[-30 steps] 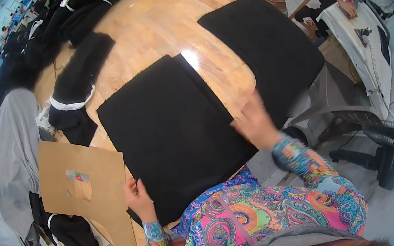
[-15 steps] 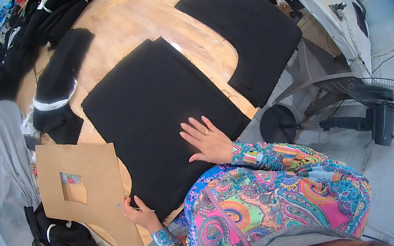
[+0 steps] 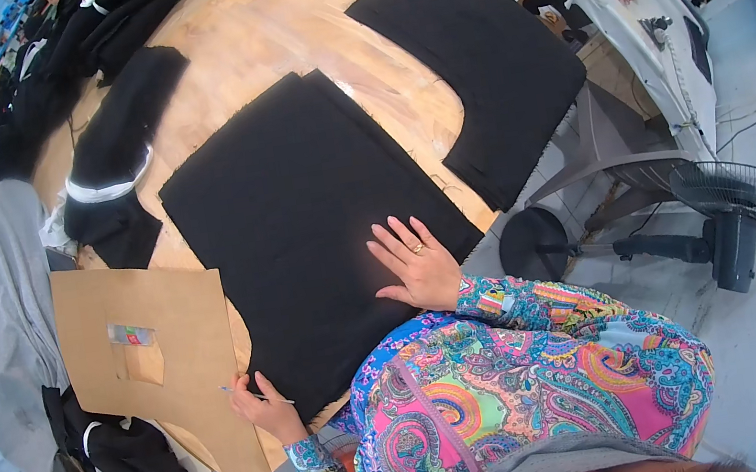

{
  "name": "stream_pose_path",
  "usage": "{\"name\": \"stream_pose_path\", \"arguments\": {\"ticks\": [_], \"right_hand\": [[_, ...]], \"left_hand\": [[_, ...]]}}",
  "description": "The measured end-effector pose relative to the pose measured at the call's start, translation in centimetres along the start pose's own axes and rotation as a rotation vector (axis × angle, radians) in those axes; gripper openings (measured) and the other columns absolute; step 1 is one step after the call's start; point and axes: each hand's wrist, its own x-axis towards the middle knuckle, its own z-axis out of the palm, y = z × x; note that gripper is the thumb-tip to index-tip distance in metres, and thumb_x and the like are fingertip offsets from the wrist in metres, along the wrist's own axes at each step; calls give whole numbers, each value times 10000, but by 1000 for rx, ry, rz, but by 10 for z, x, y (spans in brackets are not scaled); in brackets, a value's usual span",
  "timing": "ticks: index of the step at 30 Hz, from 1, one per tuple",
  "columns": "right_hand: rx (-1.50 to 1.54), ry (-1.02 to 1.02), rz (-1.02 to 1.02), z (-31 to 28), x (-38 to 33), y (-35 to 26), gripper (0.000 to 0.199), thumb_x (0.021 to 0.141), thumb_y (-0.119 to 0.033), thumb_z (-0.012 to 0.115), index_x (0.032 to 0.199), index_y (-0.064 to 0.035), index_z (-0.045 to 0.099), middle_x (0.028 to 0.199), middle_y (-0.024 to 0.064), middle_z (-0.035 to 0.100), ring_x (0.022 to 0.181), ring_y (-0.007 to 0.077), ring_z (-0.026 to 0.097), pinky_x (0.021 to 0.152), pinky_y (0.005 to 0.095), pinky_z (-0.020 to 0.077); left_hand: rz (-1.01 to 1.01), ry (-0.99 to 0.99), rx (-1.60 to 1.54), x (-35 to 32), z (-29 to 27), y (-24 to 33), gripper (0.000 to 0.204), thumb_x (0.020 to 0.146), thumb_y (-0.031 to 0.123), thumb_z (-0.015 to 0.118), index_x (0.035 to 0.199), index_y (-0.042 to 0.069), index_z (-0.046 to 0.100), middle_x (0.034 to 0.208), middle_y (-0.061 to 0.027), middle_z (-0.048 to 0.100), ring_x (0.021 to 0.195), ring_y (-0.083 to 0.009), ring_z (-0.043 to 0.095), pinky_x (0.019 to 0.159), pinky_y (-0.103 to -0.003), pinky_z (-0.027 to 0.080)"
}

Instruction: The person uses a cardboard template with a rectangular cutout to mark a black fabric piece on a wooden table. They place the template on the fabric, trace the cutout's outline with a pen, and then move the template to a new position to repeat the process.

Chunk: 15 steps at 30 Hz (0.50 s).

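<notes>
A stack of black fabric panels [image 3: 297, 209] lies on the wooden table in front of me, its near left side cut in a curve. My right hand [image 3: 423, 270] rests flat on it near the close right edge, fingers stretched and spread, a ring on one finger. At the near left edge of the fabric, my left hand [image 3: 267, 411] has its fingers closed round a slim pale pen-like stick [image 3: 278, 401] with a bluish tip. Beside that hand lies a brown card pattern [image 3: 188, 330] with a cut-out window, through which a small clear item with a coloured label shows.
Another black panel stack [image 3: 491, 75] lies at the far right of the wooden table [image 3: 270, 19]. Black bundles tied with white strips [image 3: 115, 188] sit at the left, near a grey draped cloth [image 3: 2, 308]. A fan [image 3: 731, 206] stands right; beyond it a person works at a sewing machine [image 3: 658, 28].
My right hand has slid a little to the right across the fabric. The card pattern has shifted slightly left. My left hand stays near the fabric edge with the stick.
</notes>
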Motion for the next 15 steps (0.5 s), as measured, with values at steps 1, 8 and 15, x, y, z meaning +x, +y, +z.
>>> {"name": "stream_pose_path", "arguments": {"ticks": [1,8,15], "right_hand": [[8,6,-13,1,4,-2,703,831,-534,550,1327,-44,454,1428,149,373,1363,329,273,1108,495,193],[-41,-31,37,-3,4,-6,712,787,-514,604,1314,-53,475,1413,138,392,1362,333,258,1076,607,124],[127,-51,101,-5,5,-6,666,827,-407,622,1339,-28,429,1463,185,291,1381,401,168,1087,597,60]], "left_hand": [[-13,23,-21,2,-3,-2,211,883,160,609,997,-6,546,1141,-176,573,1042,-340,500,922,-445,371],[-162,366,115,72,-47,-72,297,854,174,650,1062,-1,532,1066,-178,578,1035,-346,507,906,-437,389],[-464,365,124,121,-71,-187,449,759,244,745,1037,-23,514,1005,-206,578,970,-394,542,825,-429,432]]}}
